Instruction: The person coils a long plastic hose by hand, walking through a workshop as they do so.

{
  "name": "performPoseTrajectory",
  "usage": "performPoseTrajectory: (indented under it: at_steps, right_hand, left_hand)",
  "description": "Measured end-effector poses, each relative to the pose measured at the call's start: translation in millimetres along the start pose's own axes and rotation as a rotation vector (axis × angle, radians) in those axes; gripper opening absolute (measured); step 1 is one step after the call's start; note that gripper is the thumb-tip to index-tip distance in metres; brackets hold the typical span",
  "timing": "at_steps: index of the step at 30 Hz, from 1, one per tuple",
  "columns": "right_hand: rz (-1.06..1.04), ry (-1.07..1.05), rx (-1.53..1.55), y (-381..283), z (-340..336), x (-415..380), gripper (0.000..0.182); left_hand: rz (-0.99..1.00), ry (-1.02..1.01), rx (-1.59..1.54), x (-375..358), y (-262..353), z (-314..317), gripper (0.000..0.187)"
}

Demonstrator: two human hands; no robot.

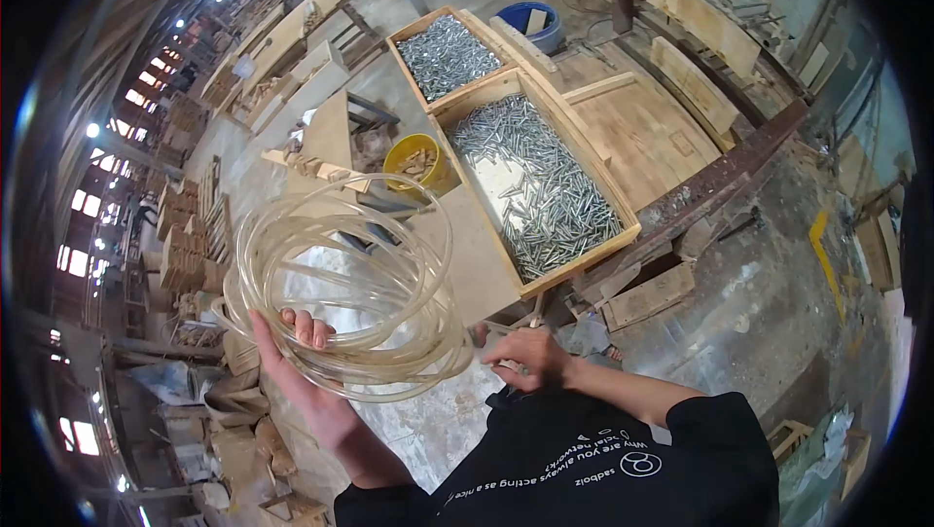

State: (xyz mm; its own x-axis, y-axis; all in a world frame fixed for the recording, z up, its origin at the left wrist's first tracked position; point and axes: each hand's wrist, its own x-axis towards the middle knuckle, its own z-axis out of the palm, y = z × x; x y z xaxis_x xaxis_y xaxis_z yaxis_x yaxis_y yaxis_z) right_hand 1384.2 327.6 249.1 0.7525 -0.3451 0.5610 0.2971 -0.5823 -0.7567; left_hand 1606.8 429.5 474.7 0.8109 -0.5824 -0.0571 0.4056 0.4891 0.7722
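A loose coil of clear plastic tubing (428, 332) hangs in front of me on the left, its loops spread wide. My left hand (309, 357) is closed around the near-left part of the coil, with fingertips showing between the loops. Close to my shirt, my right hand (530, 357) is curled, and I cannot tell what its fingers hold. Just past that hand stands the near end of a wooden tray (581, 269) full of metal screws or nails (555, 181); a pale patch of its bottom shows on the left side.
Behind the tray sits a second wooden box (394, 48) of similar metal pieces. A yellow bucket (446, 177) with wood scraps stands left of the tray, and a blue tub (556, 36) is farther back. A rusty metal beam (720, 172) runs along the right.
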Motion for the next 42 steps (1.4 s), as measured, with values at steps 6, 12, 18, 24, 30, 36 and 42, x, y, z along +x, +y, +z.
performPoseTrajectory:
  at_steps: [6, 12, 18, 24, 30, 36, 42]
  right_hand:
    - [0.187, -0.078, -0.272, 79, 85, -5, 0.070]
    - [0.584, -0.329, 0.339, 130, 141, -9, 0.039]
    - [0.594, -0.530, -0.289, 141, 159, -51, 0.039]
    - [0.718, -0.495, -0.192, 106, 87, -64, 0.045]
    - [0.692, -0.467, -0.305, 107, 22, -115, 0.046]
    - [0.624, -0.599, -0.250, 131, -32, -186, 0.040]
    - [0.679, -0.738, -0.213, 131, -101, -254, 0.040]
  left_hand:
    - [0.016, 0.050, -0.067, -28, -3, 0, 0.040]
    - [-0.026, 0.128, -0.135, -32, 2, -23, 0.041]
    - [0.006, 0.348, -0.116, 6, -2, -109, 0.041]
    - [0.029, 0.615, -0.118, 30, -50, -191, 0.034]
    - [0.019, 0.826, -0.146, -5, -110, -219, 0.038]
    - [-0.034, 0.887, -0.136, -89, -170, -204, 0.045]
    - [-0.141, 0.889, -0.175, -159, -254, -190, 0.042]
